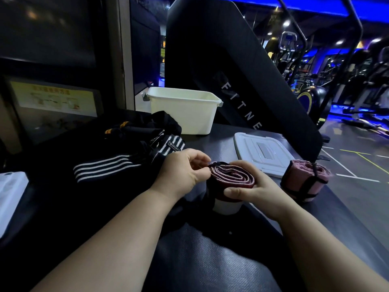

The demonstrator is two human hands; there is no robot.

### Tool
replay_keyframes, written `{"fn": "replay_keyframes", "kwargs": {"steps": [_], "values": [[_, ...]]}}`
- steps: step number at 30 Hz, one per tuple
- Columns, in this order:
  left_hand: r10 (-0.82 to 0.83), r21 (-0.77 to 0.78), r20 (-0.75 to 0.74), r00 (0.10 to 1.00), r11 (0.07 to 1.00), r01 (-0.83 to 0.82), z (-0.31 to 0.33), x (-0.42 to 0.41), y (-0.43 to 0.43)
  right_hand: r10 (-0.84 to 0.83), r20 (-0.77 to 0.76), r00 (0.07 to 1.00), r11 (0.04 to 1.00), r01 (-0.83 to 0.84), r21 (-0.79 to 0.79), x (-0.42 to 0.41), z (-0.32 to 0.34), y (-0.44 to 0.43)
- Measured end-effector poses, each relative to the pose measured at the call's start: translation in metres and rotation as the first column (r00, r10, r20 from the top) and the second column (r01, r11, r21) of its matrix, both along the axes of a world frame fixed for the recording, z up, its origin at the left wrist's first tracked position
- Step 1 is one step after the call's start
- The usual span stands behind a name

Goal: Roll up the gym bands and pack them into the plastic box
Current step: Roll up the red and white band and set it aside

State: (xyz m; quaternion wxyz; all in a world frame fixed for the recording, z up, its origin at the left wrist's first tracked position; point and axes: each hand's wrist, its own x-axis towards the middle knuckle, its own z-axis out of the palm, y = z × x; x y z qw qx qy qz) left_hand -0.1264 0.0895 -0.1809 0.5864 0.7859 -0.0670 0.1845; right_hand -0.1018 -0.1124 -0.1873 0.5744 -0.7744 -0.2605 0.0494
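Maroon woven band (231,178), coiled in a tight spiral — right hand (251,189) curled round its side, left hand (182,172) pinching its tail at 10 o'clock. Smooth cream plastic box (185,114) stands at its 11 o'clock.

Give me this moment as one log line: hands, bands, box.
phase: rolling | left hand: pinches end of maroon roll | right hand: grips maroon roll | pink roll: tied, on table beside lid | plastic box: open
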Motion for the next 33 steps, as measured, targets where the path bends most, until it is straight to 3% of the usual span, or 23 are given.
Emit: {"fn": "replay_keyframes", "kwargs": {"steps": [8,16,21,25,33], "values": [[0.016,0.129,-0.018,1.000,0.992,-0.013,0.005,-0.001,0.003,0.044,-0.009,0.999,0.999,-0.044,-0.008,-0.002,0.001,0.001],[-0.115,0.002,-0.102,0.988,0.993,0.116,0.009,-0.006,0.011,0.063,-0.037,0.997,0.998,-0.063,0.004,-0.003,0.001,-0.002],[-0.073,0.183,-0.053,0.996,0.980,0.082,0.014,-0.011,0.014,0.071,-0.013,0.997,0.997,-0.072,-0.031,-0.005,0.004,-0.003],[-0.060,0.235,-0.019,0.998,0.970,0.063,0.014,-0.012,0.012,0.076,-0.027,0.997,0.997,-0.077,-0.031,-0.005,0.004,-0.004],[-0.127,0.136,-0.074,0.989,0.981,0.136,0.015,-0.011,0.013,0.103,-0.097,0.990,0.995,-0.101,0.022,-0.001,0.002,-0.005]]}}
